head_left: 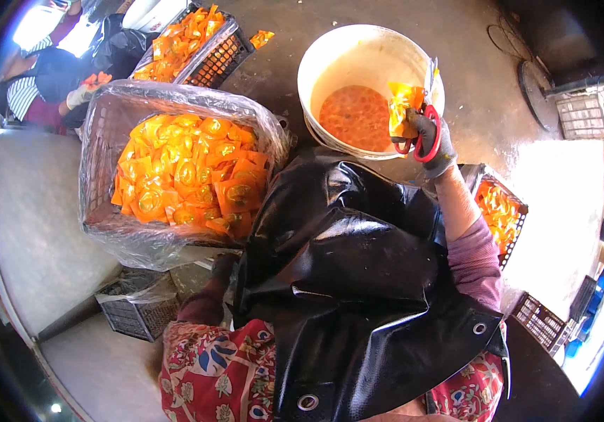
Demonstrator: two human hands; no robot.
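My right hand (439, 144), in a dark grey glove, is over the right rim of a large white bucket (310, 77). It is closed on red-handled scissors (430, 137), blades pointing away from me, together with a shiny orange packet (402, 109). Reddish-orange, lumpy contents (351, 116) fill the bucket's lower part. To the left, a crate lined with clear plastic (101, 179) holds a heap of orange packets (182, 176). My left hand (225, 271), dark-gloved, hangs low by that crate's near right corner; its fingers are hidden.
A black apron (344, 267) covers my lap. More orange packets fill a crate (210, 56) at the far left and another (516, 239) on the right. An empty-looking black crate (144, 309) sits lower left. Another person's gloved hand (80, 95) shows at upper left.
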